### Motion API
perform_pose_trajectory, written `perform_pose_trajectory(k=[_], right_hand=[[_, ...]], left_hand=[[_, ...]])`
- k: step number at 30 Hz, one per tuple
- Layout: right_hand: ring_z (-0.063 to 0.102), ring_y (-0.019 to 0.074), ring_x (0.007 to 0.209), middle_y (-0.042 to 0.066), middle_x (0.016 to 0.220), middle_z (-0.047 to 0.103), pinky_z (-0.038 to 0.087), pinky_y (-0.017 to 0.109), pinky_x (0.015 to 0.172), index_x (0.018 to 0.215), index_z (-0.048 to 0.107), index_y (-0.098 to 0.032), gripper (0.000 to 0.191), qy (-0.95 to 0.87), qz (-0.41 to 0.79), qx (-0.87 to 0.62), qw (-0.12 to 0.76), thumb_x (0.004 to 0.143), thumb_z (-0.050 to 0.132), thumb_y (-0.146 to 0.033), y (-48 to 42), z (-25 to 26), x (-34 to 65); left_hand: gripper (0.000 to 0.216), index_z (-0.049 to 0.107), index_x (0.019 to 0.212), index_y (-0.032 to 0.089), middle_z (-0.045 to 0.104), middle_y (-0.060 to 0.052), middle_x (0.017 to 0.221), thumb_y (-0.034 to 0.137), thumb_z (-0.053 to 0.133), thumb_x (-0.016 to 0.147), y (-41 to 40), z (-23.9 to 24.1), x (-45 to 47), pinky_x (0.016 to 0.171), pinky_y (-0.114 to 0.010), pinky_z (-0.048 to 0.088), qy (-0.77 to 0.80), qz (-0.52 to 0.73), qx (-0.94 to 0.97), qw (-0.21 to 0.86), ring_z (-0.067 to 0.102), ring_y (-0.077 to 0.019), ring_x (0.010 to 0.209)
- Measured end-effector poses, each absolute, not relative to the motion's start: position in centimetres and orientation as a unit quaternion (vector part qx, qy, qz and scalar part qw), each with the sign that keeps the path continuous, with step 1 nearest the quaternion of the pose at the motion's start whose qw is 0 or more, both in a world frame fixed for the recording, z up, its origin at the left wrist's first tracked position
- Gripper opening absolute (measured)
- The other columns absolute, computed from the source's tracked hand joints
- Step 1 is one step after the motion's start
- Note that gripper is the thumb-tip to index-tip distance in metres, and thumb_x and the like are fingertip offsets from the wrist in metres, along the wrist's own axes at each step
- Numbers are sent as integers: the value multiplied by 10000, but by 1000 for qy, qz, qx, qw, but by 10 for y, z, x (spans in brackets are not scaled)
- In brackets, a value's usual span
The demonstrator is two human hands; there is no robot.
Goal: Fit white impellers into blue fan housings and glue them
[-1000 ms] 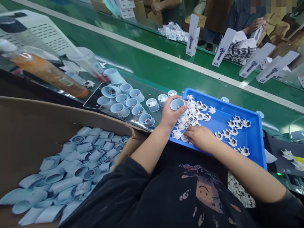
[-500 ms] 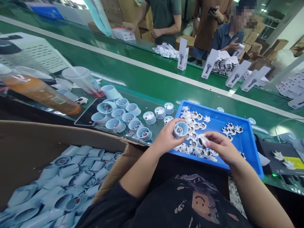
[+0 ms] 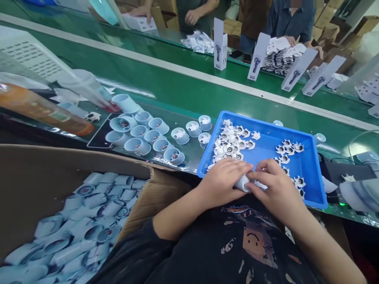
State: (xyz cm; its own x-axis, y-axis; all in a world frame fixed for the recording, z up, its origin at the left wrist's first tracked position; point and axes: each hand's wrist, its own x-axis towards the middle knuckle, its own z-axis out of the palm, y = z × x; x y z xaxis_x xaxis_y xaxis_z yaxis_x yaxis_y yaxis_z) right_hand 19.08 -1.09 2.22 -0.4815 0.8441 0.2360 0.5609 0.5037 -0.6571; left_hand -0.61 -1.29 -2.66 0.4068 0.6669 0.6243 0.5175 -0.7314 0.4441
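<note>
My left hand [image 3: 223,183] is wrapped round a light-blue cylindrical housing [image 3: 242,185], tilted with its open end toward my right hand. At that mouth, the closed fingers of my right hand [image 3: 274,185] press on a white fan blade [image 3: 246,179], which is mostly hidden by the fingers. Both hands are over the near edge of a blue tray [image 3: 260,136]. Inside the tray lie many white fan blades [image 3: 229,138], heaped on the left and in smaller clusters on the right.
Blue housings [image 3: 137,144] stand left of the tray, beside several with white blades inside [image 3: 179,134]. A cardboard box [image 3: 139,205] at lower left holds many housings. A bottle [image 3: 44,112] and plastic cup [image 3: 89,88] stand left. Across the belt are white cartons [image 3: 219,47] and people.
My hands have come together and lower; the fan blade has moved from beside the housing to its mouth. The view has shifted downward. A blurred pale object has appeared at the right edge.
</note>
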Motion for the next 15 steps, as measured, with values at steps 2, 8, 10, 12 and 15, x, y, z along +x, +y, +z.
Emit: perform_pose_trajectory(k=[2, 8, 10, 12, 15], right_hand=[[525, 178, 789, 46, 913, 505, 431, 306, 697, 861, 714, -206, 80, -868, 174, -405, 231, 858, 669, -140, -8, 20, 184], [536, 187, 808, 63, 942, 502, 461, 314, 710, 975, 740, -245, 162, -866, 182, -394, 247, 962, 582, -282, -2, 17, 181], [531, 187, 774, 60, 871, 497, 458, 315, 680, 888, 752, -252, 316, -864, 224, -369, 257, 1009, 498, -396, -8, 28, 196], [520, 178, 717, 53, 797, 480, 434, 299, 606, 745, 735, -248, 428, -857, 274, -346, 266, 1011, 482, -468, -18, 36, 218], [551, 201, 818, 53, 927, 521, 447, 316, 656, 994, 739, -341, 214, -821, 251, -389, 334, 982, 551, -442, -26, 29, 254]], left_hand=[[298, 586, 1188, 160, 738, -91, 1099, 269, 559, 911, -17, -27, -2, 970, -382, 535, 361, 433, 824, 54, 691, -208, 1048], [322, 599, 1200, 200, 743, -76, 1102, 330, 584, 906, -20, -25, 1, 967, -384, 545, 395, 434, 809, 48, 707, -221, 1008], [421, 589, 1247, 218, 732, -77, 1137, 424, 633, 882, -15, -23, -9, 1000, -412, 525, 406, 421, 808, 73, 702, -233, 1015], [520, 591, 1267, 232, 701, -87, 1200, 492, 693, 828, -10, -21, -26, 1045, -445, 488, 447, 422, 785, 77, 670, -258, 1084], [564, 651, 1201, 237, 620, -107, 1274, 509, 783, 725, -7, -26, -65, 1063, -483, 453, 578, 420, 699, 25, 584, -312, 1192]])
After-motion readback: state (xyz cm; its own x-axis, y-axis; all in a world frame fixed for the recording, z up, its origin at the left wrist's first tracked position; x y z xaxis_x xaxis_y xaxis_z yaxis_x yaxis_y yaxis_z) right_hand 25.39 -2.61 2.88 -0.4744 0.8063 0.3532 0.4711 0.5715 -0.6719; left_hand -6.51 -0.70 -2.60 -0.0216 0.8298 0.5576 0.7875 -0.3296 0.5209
